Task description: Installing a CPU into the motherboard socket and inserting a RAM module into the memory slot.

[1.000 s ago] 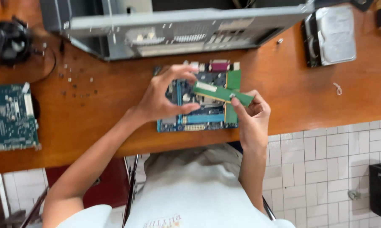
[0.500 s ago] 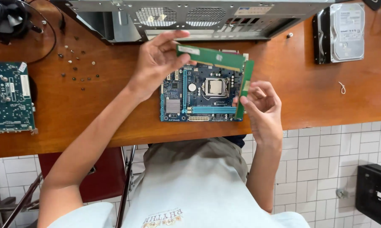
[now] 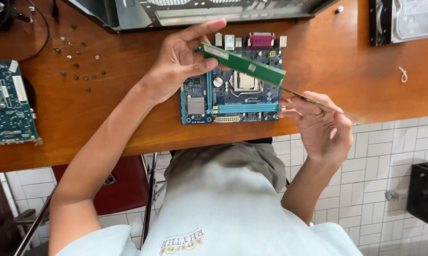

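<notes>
Above a blue circuit board (image 3: 230, 97) on the wooden desk (image 3: 128, 118): left hand (image 3: 178, 64) pinching one end of a green memory stick (image 3: 242, 65) between thumb and fingers, stick tilted in midair. Right hand (image 3: 320, 125), just right of the board, loosely curled around a second thin stick (image 3: 313, 99), seen edge-on. Far left, loose screws (image 3: 76, 61); far right, a hard drive (image 3: 403, 19).

We wear a pale grey-white short-sleeved T-shirt (image 3: 233, 208) with a small ornate printed emblem in brown and gold on the chest. Both our arms are bare from the sleeves down. Our left hand (image 3: 178, 64) and right hand (image 3: 320, 125) carry no gloves, rings or watch, and the fingers (image 3: 202, 29) are bare, nails short.
</notes>
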